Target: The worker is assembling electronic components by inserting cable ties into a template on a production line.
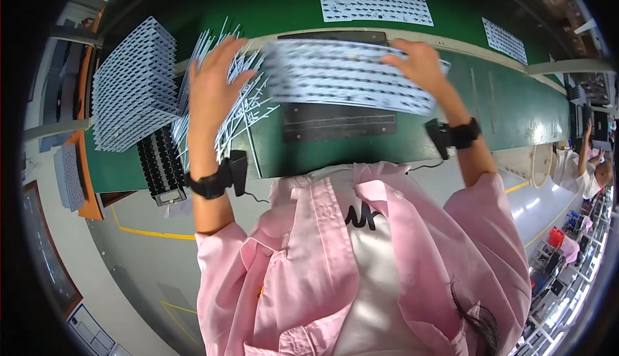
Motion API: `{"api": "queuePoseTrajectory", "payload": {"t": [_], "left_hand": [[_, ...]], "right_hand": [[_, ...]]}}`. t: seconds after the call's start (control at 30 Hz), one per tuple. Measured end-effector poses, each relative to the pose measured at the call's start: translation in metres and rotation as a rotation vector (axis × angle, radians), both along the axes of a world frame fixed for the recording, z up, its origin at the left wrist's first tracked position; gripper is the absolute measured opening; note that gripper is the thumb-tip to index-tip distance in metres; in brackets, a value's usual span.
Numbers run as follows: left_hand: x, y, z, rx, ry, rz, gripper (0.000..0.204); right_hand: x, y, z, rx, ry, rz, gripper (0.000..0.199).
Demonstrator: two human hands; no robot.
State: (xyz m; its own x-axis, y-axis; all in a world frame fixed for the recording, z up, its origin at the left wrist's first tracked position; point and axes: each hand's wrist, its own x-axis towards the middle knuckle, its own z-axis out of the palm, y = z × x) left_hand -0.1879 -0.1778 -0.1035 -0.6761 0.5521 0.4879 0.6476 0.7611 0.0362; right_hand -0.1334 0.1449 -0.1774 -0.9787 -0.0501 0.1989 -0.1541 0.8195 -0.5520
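Observation:
A white keyboard plate point(348, 76) with rows of dark cutouts is tilted over the workbench, slightly blurred by motion. My right hand point(419, 66) grips its right end, thumb on top; the fingers beneath are partly hidden. My left hand point(216, 82) is open, thumb and fingers apart, above a loose pile of thin white strips point(248, 108). No contact shows between this hand and the plate's left end. Under the plate lies a flat black fixture point(338, 124), partly covered. Both wrists wear black bands.
At the left rises a tall stack of similar plates point(132, 85), with a black slotted rack point(161, 166) beside it. Two more plates, one far point(376, 5) and one at the right point(505, 40), lie on the green surface beyond the pale rail. Another person point(583, 169) works at far right.

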Motion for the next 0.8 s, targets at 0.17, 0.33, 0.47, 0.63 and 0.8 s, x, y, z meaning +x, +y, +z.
{"api": "queuePoseTrajectory", "payload": {"t": [0.17, 0.33, 0.47, 0.63, 0.8], "left_hand": [[0.017, -0.074, -0.012, 0.064, -0.386, 0.239, 0.029], [0.053, -0.105, -0.044, 0.045, -0.655, 0.406, 0.028], [0.062, -0.089, -0.052, 0.093, -0.691, 0.415, 0.025], [0.041, -0.052, -0.042, 0.066, -0.703, 0.352, 0.032], [0.008, -0.014, -0.028, -0.013, -0.253, 0.236, 0.054]], "right_hand": [[0.04, 0.158, -0.034, 0.132, -0.275, -0.054, 0.026], [0.055, 0.194, -0.038, 0.085, -0.525, -0.158, 0.025], [0.009, 0.175, -0.062, 0.118, -0.429, 0.097, 0.033], [-0.09, 0.023, -0.072, 0.159, -0.395, 0.189, 0.049], [-0.081, -0.074, -0.014, 0.106, -0.061, 0.178, 0.036]]}}
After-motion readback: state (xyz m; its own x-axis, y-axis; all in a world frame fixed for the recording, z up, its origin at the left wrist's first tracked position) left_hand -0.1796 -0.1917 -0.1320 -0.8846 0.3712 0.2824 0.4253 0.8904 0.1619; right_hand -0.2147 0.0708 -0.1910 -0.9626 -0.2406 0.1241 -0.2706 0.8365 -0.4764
